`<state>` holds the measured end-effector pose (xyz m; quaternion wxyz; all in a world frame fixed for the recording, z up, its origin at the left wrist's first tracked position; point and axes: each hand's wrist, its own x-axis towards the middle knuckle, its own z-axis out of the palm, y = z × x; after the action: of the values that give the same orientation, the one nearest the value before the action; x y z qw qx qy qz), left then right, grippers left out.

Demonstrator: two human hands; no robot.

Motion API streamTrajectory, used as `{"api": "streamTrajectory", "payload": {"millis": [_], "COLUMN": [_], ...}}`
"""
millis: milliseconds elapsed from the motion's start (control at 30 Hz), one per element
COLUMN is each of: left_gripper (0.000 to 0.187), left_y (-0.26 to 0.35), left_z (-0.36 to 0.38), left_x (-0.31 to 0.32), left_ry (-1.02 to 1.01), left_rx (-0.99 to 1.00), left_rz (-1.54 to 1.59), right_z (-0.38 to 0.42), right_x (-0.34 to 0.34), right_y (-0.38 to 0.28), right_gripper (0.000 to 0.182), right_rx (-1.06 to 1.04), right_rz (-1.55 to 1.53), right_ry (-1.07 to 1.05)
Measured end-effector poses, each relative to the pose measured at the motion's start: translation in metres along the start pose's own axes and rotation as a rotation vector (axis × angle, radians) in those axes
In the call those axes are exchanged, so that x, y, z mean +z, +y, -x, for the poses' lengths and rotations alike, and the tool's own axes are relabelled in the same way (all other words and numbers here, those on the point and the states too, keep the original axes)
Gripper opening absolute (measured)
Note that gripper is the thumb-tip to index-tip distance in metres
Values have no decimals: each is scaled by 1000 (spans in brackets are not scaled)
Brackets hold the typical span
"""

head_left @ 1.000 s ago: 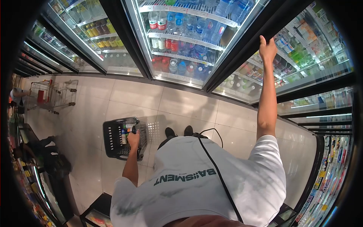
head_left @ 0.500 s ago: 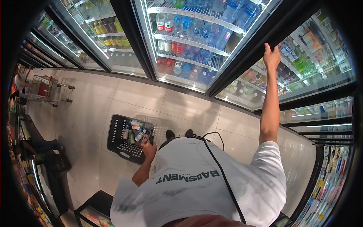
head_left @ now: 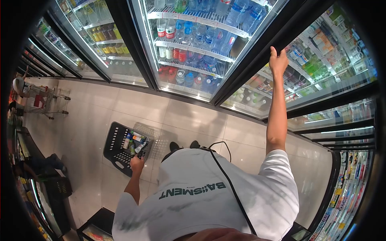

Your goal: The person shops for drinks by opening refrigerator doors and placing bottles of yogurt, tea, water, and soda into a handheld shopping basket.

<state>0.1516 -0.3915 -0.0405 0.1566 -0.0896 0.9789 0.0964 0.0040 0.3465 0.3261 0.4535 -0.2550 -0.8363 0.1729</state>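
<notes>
My left hand (head_left: 137, 164) is closed around the handle of a black plastic shopping basket (head_left: 111, 150), which hangs low at my left side. Inside the basket lie several small bottles and packs (head_left: 132, 146). My right arm is stretched forward, and my right hand (head_left: 278, 62) grips the black frame of a cooler door (head_left: 253, 60); its fingertips are partly hidden behind the frame. Left of that hand, lit cooler shelves (head_left: 193, 19) carry rows of water bottles (head_left: 209, 35) and red-labelled bottles.
More glass-fronted drink coolers (head_left: 108, 36) run along both sides. A shopping cart (head_left: 42, 100) with a person beside it is at the far left. Another person's legs (head_left: 48, 162) show at the lower left. A dark display case (head_left: 96, 223) stands close behind me. The floor (head_left: 88, 120) is pale tile.
The whole view has shifted slightly. The basket and my left hand have swung a little outward to the left. My right hand keeps its grip on the door frame.
</notes>
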Motion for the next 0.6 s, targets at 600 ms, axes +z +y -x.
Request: {"api": "streamTrajectory", "payload": {"millis": [600], "left_gripper": [31], "left_y": [20], "left_z": [10], "left_x": [-13], "left_ry": [30], "left_rx": [-81], "left_rz": [6], "right_z": [1], "right_x": [8], "right_y": [4], "right_gripper": [37], "right_rx": [-6], "right_rz": [-15], "right_ry": [43]}}
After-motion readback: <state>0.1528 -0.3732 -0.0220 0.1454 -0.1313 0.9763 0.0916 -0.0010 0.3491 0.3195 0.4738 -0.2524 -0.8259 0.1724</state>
